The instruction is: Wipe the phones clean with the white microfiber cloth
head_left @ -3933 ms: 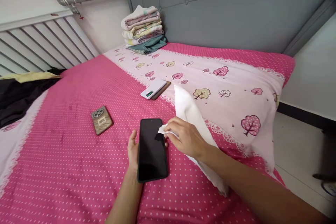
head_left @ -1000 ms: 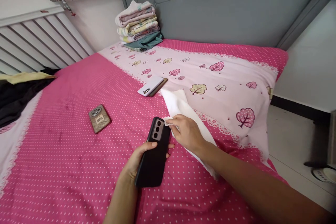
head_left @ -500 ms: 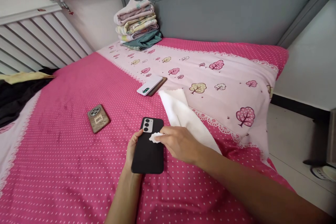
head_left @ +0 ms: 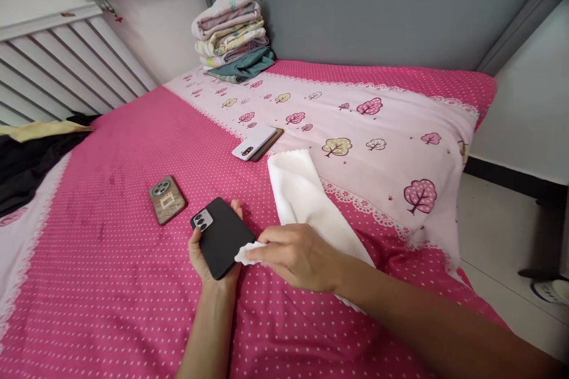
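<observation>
My left hand [head_left: 202, 263] holds a black smartphone [head_left: 224, 237] from below, its back and silver camera block turned up. The thumb lies along the phone's left edge and fingertips show past its far right edge. Between the fingers of my right hand [head_left: 297, 254] is pinched a small crumpled white tissue [head_left: 248, 253], touching the phone's lower right edge. A long white cloth [head_left: 296, 183] lies on the bed, partly under my right forearm. To the left, a brown smartphone [head_left: 168, 199] with a label rests on its front.
Further up the bed [head_left: 111, 284], a pale lilac phone [head_left: 255, 142] overlaps a brown one [head_left: 271, 143]. Folded blankets [head_left: 231, 35] are stacked by the grey headboard [head_left: 355, 18]. Dark clothing [head_left: 26, 166] lies at the left, near a white radiator [head_left: 75, 65].
The black phone has turned anticlockwise and shifted left in my left hand. My right hand has carried the tissue from near the camera block down to the lower right edge.
</observation>
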